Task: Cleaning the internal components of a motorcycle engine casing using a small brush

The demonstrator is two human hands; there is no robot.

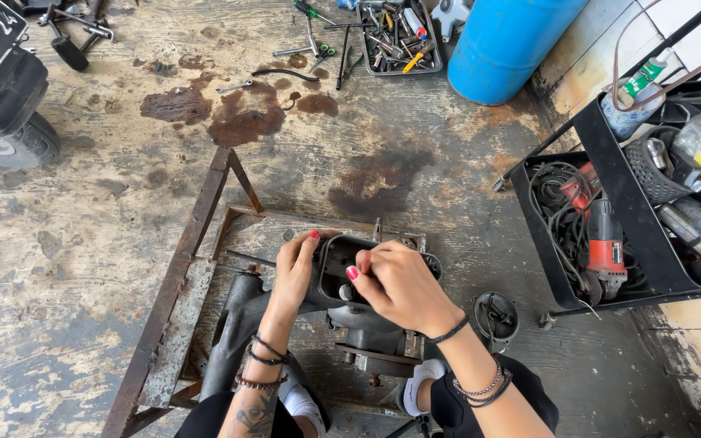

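Observation:
A dark metal housing (pixel 334 264) with a rounded rectangular opening sits on top of a grey engine-like part (pixel 371 328), which rests on a rusty angle-iron frame (pixel 176 276). My left hand (pixel 295 272) grips the housing's left rim, thumb on its upper edge. My right hand (pixel 399 284) is over the opening's right side, with its fingertips pinched together at the inside of the housing; what they pinch is hidden. Both wrists wear bead and cord bracelets.
A black cart (pixel 610 235) at the right holds a red power tool (pixel 606 239) and cables. A blue barrel (pixel 509 45) and a tray of hand tools (pixel 399 36) stand at the back. Wrenches (pixel 285 73) lie on the stained concrete. A vehicle wheel (pixel 18 142) is far left.

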